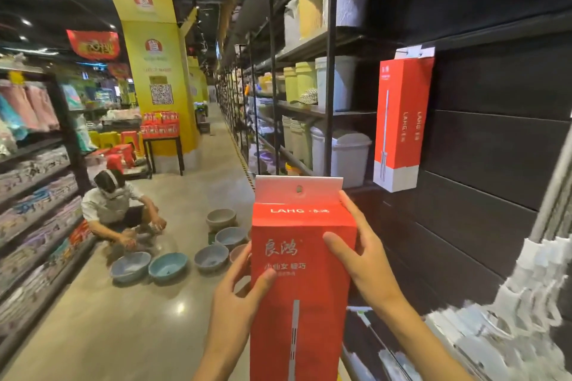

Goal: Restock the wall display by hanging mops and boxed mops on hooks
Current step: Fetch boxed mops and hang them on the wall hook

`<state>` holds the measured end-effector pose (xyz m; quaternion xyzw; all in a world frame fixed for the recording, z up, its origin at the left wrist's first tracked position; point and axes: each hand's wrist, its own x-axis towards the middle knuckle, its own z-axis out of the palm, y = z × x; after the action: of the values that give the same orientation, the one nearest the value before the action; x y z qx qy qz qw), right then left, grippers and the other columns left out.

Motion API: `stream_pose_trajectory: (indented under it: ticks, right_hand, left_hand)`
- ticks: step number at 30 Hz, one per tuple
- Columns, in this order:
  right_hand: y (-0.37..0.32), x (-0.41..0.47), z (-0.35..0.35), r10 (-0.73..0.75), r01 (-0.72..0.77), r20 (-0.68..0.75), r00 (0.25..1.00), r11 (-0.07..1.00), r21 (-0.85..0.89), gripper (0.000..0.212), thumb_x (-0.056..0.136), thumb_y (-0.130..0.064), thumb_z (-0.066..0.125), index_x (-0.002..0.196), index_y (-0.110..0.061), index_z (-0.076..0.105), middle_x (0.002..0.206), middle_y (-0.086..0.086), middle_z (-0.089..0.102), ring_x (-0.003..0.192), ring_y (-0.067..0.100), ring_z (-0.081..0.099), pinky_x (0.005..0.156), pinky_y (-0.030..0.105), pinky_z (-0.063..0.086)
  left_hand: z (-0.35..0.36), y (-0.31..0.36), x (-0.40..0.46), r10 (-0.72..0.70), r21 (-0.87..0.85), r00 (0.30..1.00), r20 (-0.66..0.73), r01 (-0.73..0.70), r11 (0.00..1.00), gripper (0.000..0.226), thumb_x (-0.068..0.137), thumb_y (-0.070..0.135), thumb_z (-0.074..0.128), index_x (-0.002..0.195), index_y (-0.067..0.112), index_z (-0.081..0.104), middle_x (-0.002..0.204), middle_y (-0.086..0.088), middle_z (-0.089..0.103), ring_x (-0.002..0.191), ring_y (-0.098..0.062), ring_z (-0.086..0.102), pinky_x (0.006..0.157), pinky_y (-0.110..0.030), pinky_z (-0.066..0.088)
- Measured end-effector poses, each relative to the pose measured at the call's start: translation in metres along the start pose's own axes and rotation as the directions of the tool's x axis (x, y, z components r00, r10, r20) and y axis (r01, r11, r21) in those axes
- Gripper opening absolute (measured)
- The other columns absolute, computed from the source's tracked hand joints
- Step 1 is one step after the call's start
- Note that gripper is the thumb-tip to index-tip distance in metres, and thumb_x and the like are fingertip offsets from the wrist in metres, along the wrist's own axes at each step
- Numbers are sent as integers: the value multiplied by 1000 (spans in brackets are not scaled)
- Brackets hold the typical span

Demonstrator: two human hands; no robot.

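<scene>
Holding red boxed mop (298, 281) upright | left hand (238, 284), right hand (360, 252) both gripping its sides | second boxed mop (402, 120) hung on dark wall panel (483, 145)

2 bare forearms, left grip (240, 284), right grip (360, 252), sleeveless

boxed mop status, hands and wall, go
Left hand and right hand both gripping red boxed mop, upright, hang tab up. One box already hung on dark wall. Path to wall looks open.
</scene>
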<state>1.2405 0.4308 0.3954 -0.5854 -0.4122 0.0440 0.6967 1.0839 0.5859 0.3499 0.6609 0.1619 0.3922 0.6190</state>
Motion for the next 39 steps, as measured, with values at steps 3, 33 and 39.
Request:
stream_pose_trajectory:
  ticks: [3, 33, 39]
  right_hand:
    - [33, 58, -2, -12, 11, -19, 1000, 999, -35, 75, 92, -33, 74, 158, -42, 38, 150, -16, 57, 126, -3, 63, 89, 13, 56]
    - [221, 519, -115, -277, -21, -447, 850, 831, -555, 81, 86, -50, 78, 157, -41, 43, 143, -14, 55, 133, 2, 59, 112, 29, 50]
    - [227, 592, -152, -353, -28, -460, 815, 769, -638, 86, 79, -62, 73, 157, -45, 42, 139, -20, 55, 135, 5, 57, 118, 43, 45]
  left_hand:
    - [12, -21, 68, 14, -18, 1000, 18, -14, 1000, 63, 80, 40, 80, 141, 39, 63, 121, 31, 73, 109, 10, 69, 76, -6, 55]
    - [239, -167, 677, 224, -297, 777, 589, -50, 954, 68, 80, 61, 81, 140, 34, 65, 131, 16, 74, 124, -2, 68, 105, -29, 56]
    - [297, -161, 750, 284, -357, 730, 621, -59, 932, 67, 78, 58, 85, 137, 33, 68, 128, 18, 75, 118, 2, 69, 89, -9, 53]
